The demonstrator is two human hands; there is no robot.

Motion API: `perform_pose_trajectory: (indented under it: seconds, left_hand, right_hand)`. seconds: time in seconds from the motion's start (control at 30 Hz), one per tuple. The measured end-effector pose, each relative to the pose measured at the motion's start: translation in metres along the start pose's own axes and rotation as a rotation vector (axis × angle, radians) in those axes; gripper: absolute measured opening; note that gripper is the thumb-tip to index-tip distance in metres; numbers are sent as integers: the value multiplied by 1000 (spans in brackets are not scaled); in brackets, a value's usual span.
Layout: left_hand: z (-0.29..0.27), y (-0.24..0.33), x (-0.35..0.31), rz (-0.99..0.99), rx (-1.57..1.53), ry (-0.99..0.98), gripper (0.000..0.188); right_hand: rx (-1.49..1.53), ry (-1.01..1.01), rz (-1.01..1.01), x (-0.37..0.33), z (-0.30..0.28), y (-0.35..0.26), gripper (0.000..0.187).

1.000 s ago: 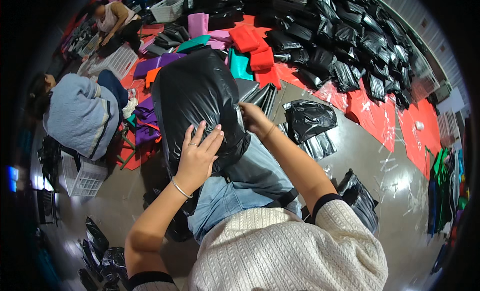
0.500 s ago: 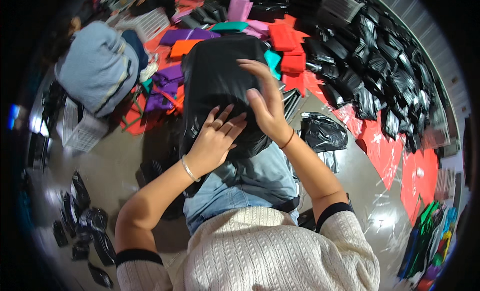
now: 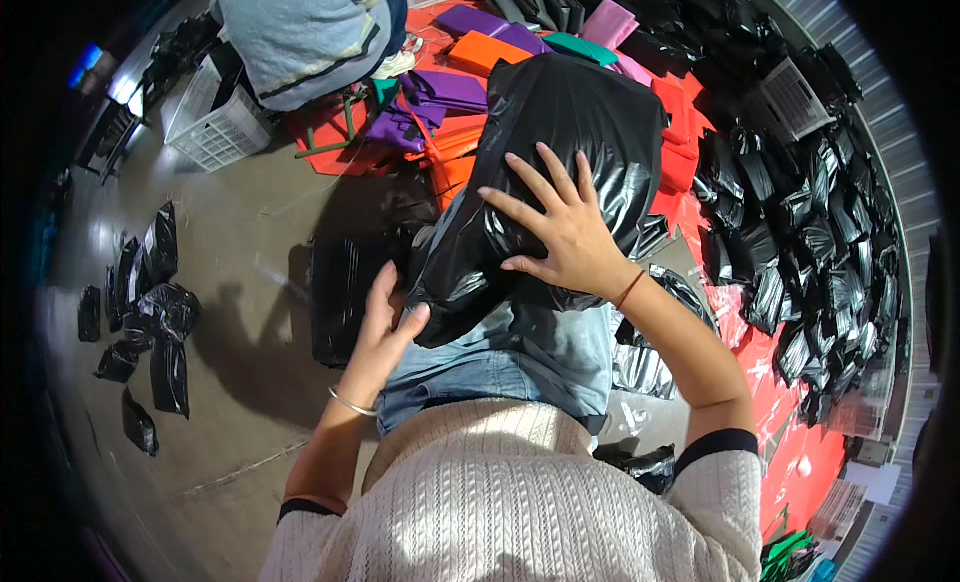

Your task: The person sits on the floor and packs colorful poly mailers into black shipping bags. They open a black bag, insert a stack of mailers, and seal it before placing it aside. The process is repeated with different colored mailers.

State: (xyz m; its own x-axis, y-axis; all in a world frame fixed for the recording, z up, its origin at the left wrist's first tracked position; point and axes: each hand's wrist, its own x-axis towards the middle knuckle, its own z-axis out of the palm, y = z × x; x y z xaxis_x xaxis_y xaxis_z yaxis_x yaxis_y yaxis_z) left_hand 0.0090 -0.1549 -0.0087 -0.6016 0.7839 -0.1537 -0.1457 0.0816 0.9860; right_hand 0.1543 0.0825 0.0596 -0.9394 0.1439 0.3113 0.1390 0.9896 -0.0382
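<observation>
A large, bulky black plastic bag [image 3: 600,112] with a smooth, shiny surface rests on my lap, over my jeans. My right hand [image 3: 572,232] lies flat on top of it, fingers spread and pointing away from me. At the bag's near left corner is my left hand [image 3: 380,327]. Its thumb touches the corner, while the fingers stretch up along the left side, apart from the thumb. The underside of the bag is hidden. Beside my left hand, a dark, flat black package [image 3: 345,297] sits low by the floor.
Ahead, folded purple bundles [image 3: 435,97], an orange bundle [image 3: 485,54] and red ones [image 3: 677,112] lie on red sheeting. Black-wrapped packages [image 3: 780,212] heap up on the right. A person in a grey-blue top [image 3: 300,42] sits at upper left near a white crate [image 3: 215,132]. Small black packages [image 3: 165,322] lie left.
My left hand has slid off the top of the bag to its near left corner. My right hand has come down flat onto it. The view has swung left.
</observation>
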Motion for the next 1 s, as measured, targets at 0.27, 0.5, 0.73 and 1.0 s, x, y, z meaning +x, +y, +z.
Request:
perform_pose_trajectory:
  seconds: [0.27, 0.5, 0.73, 1.0]
  left_hand:
    - [-19, -39, -23, -565, -487, -292, 22]
    - [-4, -50, -26, -395, -640, -41, 13]
    - [7, -48, -8, -493, -1057, 289, 19]
    - [19, -33, 97, -524, -1112, 90, 17]
  right_hand:
    - [-128, -107, -65, 34, -1, 3, 87]
    - [-118, -436, -209, 80, 7, -3, 76]
    - [-317, -402, -92, 63, 23, -34, 78]
    - [-270, -301, -76, 56, 17, -38, 91]
